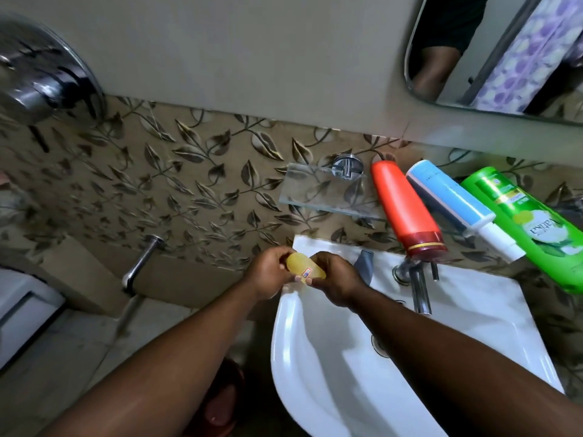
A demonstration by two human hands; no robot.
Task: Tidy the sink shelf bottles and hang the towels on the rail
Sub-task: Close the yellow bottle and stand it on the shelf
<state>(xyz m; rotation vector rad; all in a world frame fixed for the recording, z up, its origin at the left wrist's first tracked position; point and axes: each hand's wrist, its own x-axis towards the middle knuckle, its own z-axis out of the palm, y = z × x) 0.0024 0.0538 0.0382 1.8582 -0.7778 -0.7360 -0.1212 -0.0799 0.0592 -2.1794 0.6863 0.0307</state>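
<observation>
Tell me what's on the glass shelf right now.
The glass shelf carries three bottles at its right: an orange bottle, a blue-and-white bottle, a green bottle. They cover the glass beneath, so how they rest can't be seen.

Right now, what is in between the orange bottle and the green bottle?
The blue and white bottle stands between the orange bottle and the green bottle, with nothing else in that stretch. The head view shows it.
</observation>
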